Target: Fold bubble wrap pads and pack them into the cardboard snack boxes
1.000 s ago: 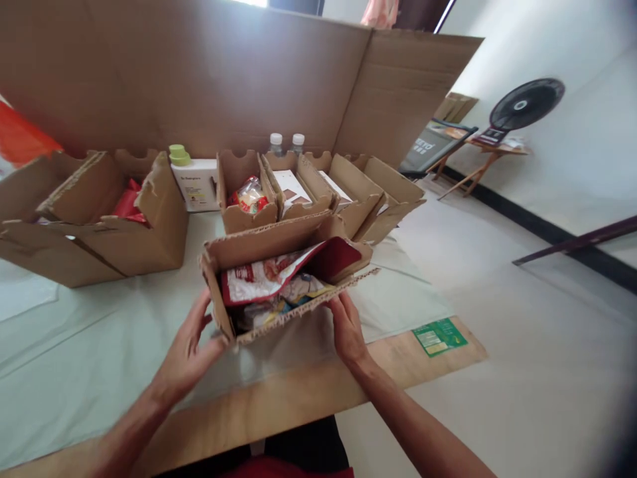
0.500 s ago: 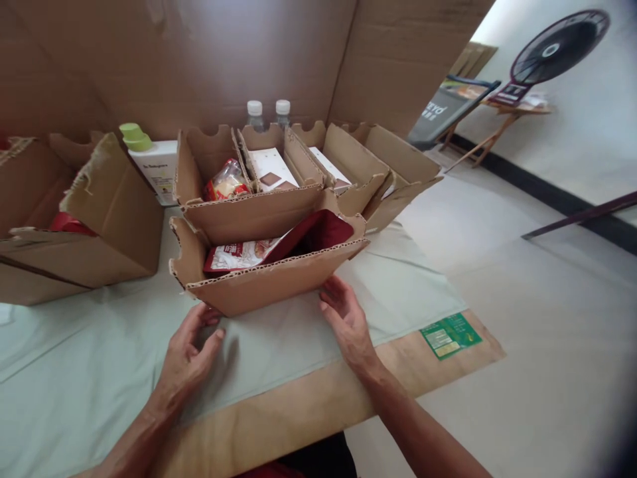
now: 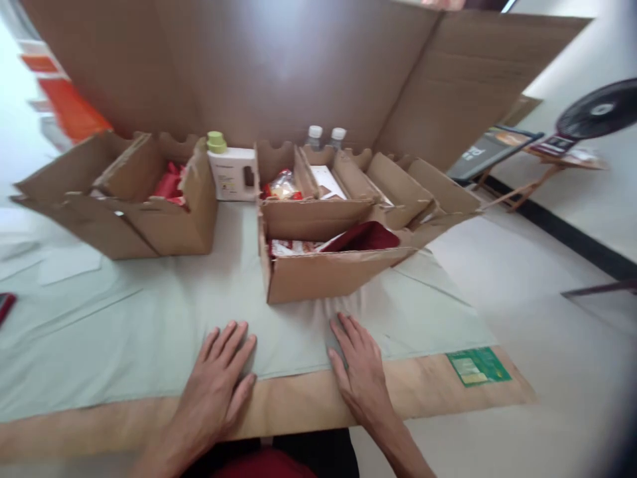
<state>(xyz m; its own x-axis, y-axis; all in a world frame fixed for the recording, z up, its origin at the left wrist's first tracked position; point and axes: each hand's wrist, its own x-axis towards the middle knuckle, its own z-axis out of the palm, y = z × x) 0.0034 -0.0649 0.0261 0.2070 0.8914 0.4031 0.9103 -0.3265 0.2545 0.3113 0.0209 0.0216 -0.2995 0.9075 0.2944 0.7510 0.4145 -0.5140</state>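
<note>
Head view showed both hands, left (image 3: 216, 385) and right (image 3: 361, 368), lying open and flat, seemingly touching the pale-clothed counter (image 3: 124, 332), near the brown corrugated cardboard box (image 3: 323, 272).

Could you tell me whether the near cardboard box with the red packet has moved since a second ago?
Yes. The near cardboard box was held up off the pale cloth; now it sits on it, against the row of boxes, both hands off.

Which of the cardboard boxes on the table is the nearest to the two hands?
The front cardboard box holding the dark red packet: it stands just beyond the left hand and right hand; the others stand farther back.
</note>
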